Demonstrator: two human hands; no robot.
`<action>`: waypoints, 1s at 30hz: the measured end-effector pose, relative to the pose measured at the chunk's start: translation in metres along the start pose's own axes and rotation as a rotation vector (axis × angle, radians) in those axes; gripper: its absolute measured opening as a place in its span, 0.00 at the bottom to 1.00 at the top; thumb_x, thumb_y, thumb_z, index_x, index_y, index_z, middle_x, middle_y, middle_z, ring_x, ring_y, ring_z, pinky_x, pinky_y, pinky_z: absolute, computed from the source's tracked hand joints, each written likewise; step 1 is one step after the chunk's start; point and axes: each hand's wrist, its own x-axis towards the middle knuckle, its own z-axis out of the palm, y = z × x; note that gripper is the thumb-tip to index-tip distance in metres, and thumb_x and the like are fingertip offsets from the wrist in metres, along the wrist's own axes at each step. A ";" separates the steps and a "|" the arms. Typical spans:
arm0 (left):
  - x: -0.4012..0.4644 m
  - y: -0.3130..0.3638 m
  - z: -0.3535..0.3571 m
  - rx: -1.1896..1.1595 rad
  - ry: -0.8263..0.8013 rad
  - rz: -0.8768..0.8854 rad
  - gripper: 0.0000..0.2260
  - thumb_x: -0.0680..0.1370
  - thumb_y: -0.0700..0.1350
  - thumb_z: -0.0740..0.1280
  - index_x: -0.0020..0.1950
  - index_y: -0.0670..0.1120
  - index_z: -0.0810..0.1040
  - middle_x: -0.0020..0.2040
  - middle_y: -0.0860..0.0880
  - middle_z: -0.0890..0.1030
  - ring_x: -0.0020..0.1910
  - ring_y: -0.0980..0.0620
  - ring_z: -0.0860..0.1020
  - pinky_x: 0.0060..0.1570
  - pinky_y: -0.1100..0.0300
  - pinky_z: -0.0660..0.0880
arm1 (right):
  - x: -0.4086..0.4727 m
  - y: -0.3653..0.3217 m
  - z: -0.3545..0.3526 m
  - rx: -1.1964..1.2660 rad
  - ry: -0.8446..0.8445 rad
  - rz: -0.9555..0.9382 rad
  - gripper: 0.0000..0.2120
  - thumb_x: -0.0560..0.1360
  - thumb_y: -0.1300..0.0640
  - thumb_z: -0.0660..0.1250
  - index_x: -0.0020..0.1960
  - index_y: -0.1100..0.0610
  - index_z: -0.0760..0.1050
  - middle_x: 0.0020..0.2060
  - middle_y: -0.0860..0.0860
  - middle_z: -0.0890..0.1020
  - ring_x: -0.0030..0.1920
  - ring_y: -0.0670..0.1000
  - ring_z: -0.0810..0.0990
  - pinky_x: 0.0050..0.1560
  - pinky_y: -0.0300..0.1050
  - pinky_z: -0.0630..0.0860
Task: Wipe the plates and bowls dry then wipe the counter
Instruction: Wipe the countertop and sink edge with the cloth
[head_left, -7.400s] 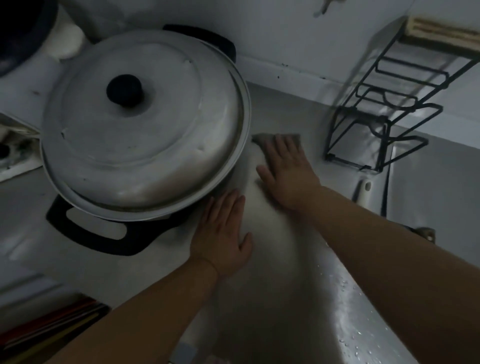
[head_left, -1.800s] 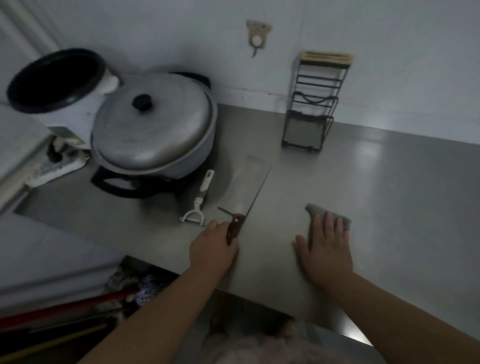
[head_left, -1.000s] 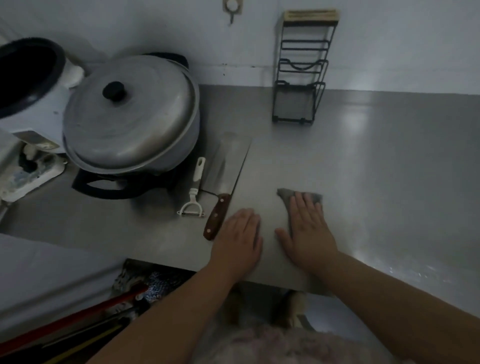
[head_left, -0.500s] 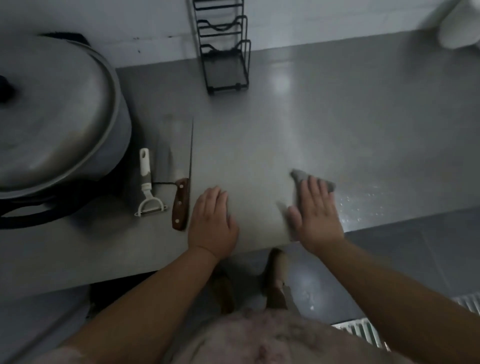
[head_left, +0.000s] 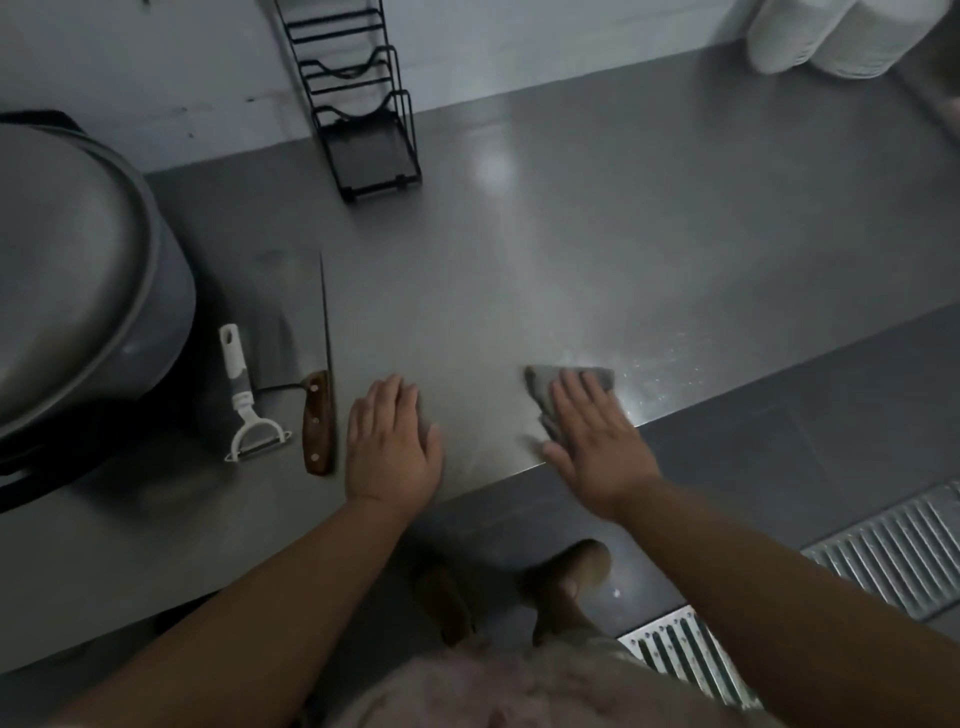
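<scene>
My right hand (head_left: 597, 441) lies flat with straight fingers on a grey cloth (head_left: 561, 384), pressing it onto the steel counter (head_left: 571, 249) near its front edge. Water droplets glisten on the counter just right of the cloth. My left hand (head_left: 392, 447) rests flat and empty on the counter, to the left of the cloth. Stacks of white plates and bowls (head_left: 831, 36) stand at the far right corner.
A cleaver (head_left: 311, 374) with a wooden handle and a white peeler (head_left: 244, 400) lie left of my left hand. A big lidded pot (head_left: 78, 270) fills the left side. A black wire rack (head_left: 363, 104) stands at the wall. Floor grates (head_left: 883, 561) lie below right.
My left hand let go of the cleaver handle and now lies flat on the counter. My right hand has slid the cloth rightward along the front edge toward the droplets.
</scene>
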 end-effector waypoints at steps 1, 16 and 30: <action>0.001 0.002 -0.002 0.010 -0.005 0.006 0.27 0.81 0.56 0.56 0.77 0.44 0.67 0.79 0.42 0.65 0.78 0.42 0.60 0.79 0.44 0.54 | 0.003 0.015 -0.005 0.008 0.001 0.111 0.42 0.80 0.31 0.33 0.84 0.57 0.45 0.84 0.56 0.46 0.83 0.58 0.42 0.82 0.60 0.46; 0.078 0.121 0.030 -0.026 -0.030 0.042 0.28 0.81 0.54 0.58 0.80 0.47 0.63 0.82 0.46 0.60 0.81 0.46 0.56 0.80 0.45 0.49 | 0.011 0.089 -0.013 -0.048 -0.009 -0.043 0.41 0.82 0.31 0.38 0.84 0.57 0.47 0.83 0.57 0.45 0.83 0.58 0.39 0.81 0.63 0.48; 0.084 0.125 0.037 0.096 -0.044 0.020 0.31 0.79 0.56 0.55 0.82 0.49 0.60 0.83 0.47 0.58 0.81 0.45 0.55 0.80 0.45 0.51 | 0.053 0.107 -0.014 0.036 0.036 -0.360 0.42 0.80 0.31 0.55 0.84 0.56 0.54 0.84 0.55 0.51 0.83 0.58 0.45 0.82 0.60 0.49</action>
